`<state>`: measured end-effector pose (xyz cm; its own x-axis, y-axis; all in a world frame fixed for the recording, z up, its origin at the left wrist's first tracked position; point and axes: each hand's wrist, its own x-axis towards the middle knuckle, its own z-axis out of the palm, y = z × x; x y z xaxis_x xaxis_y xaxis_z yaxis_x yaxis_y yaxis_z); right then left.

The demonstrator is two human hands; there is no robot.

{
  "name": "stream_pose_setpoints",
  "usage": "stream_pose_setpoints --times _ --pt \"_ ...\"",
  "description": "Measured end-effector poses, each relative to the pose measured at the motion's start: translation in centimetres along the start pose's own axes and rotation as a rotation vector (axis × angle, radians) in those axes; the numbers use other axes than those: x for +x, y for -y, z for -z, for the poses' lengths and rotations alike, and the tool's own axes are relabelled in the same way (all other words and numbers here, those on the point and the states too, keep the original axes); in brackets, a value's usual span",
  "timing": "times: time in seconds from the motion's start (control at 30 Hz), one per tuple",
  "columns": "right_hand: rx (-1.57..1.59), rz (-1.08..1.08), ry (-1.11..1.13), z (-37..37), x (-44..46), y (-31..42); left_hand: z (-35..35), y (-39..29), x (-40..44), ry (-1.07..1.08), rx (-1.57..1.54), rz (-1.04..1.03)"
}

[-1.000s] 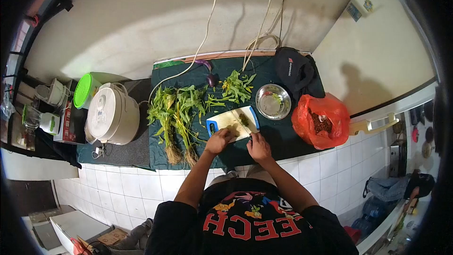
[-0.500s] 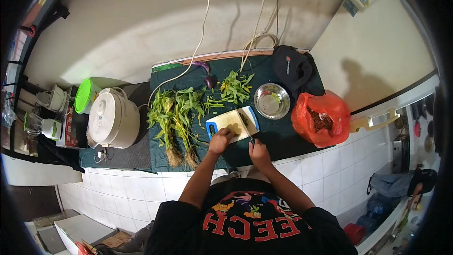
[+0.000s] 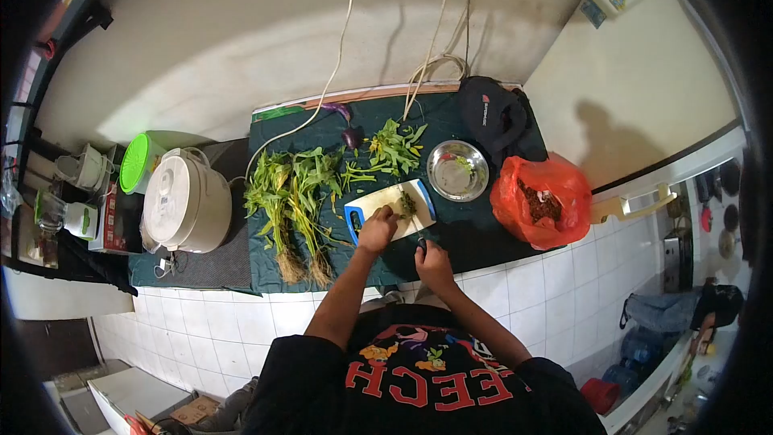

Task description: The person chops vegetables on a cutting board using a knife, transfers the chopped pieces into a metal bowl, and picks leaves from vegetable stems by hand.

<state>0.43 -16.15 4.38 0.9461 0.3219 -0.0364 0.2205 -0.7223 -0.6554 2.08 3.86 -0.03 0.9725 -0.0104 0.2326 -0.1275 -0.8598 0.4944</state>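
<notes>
My right hand (image 3: 436, 267) is wrapped round the dark handle of a knife (image 3: 419, 235), whose blade points away from me over the cutting board. The board (image 3: 375, 200) is white with blue ends. Chopped greens (image 3: 406, 205) lie by the blade, towards the board's far right. My left hand (image 3: 378, 229) rests over the board's near left part with its fingers curled; what is under them is hidden. Beyond the board lie loose leafy greens (image 3: 396, 149). To the right stands a steel bowl (image 3: 457, 171) with a few green bits in it.
Two rooted bunches of greens (image 3: 291, 201) lie left of the board, and an eggplant (image 3: 352, 138) behind. A rice cooker (image 3: 187, 200) stands further left. On the right are a red plastic bag (image 3: 541, 201) and a black cap (image 3: 493, 117). Another person (image 3: 684, 308) is at far right.
The view has shifted slightly. The chopped greens now lie around the blade, further left on the board than before. Both hands remain at the board, the right one still holding the knife.
</notes>
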Motion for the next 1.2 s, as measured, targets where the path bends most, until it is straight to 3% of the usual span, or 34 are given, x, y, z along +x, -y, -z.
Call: stream_pose_setpoints --times 0.23,0.3,0.43,0.7,0.97,1.1,1.2 --pt "-0.006 0.012 0.035 0.1 -0.2 0.2 -0.1 0.8 0.8 0.054 -0.044 -0.024" --pt "-0.023 0.001 0.035 0.3 -0.1 0.7 -0.6 0.6 1.3 0.029 -0.208 0.21" --pt "0.003 -0.003 -0.009 -0.4 -0.2 0.7 -0.8 0.0 1.5 -0.021 -0.265 0.339" --pt "-0.002 -0.003 0.057 0.7 0.1 1.8 -1.1 0.1 0.7 -0.002 0.06 0.003" --pt "-0.27 -0.023 0.132 -2.0 -0.2 0.1 -1.6 0.5 0.2 0.019 0.027 -0.022" --pt "-0.261 -0.103 0.146 -3.7 -0.4 -0.9 -1.2 0.6 -0.3 -0.002 0.011 -0.07" --pt "-0.268 0.048 0.105 -3.6 1.5 -0.8 -0.9 0.2 -0.6 0.007 -0.005 -0.014"
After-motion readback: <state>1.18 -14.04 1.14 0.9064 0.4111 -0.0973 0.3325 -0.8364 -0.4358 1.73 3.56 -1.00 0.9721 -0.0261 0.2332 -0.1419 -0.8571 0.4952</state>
